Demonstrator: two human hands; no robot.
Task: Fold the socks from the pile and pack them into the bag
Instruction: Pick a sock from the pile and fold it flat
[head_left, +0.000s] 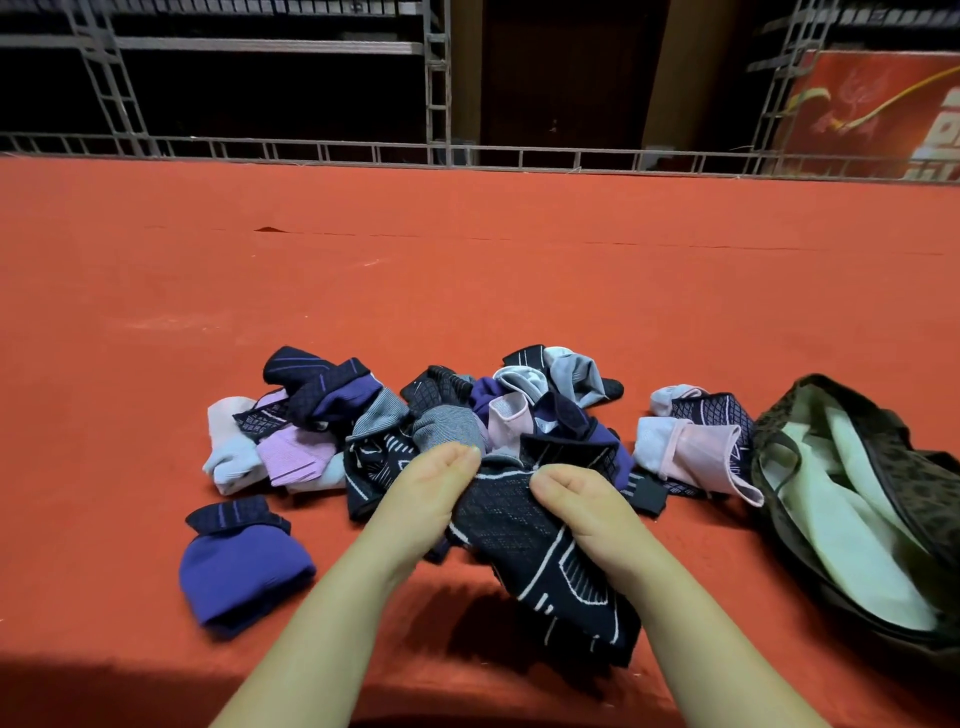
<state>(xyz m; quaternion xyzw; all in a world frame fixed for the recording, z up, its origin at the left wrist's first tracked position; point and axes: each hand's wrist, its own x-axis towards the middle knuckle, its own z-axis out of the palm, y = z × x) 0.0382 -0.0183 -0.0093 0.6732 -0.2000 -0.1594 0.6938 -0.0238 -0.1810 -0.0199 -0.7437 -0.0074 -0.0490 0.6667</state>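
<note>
A pile of socks in purple, pink, grey, pale blue and black lies in the middle of the red cloth. My left hand and my right hand both grip a black sock with white lines at the pile's near edge, one hand on each side of its upper end. The sock hangs down toward me, its lower end near the cloth. A folded purple sock bundle sits apart at the near left. The dark patterned bag lies open at the right, showing a pale lining.
A few more socks, pink and pale blue, lie between the pile and the bag. The red cloth surface stretches far back to a metal railing. A red poster stands at the back right.
</note>
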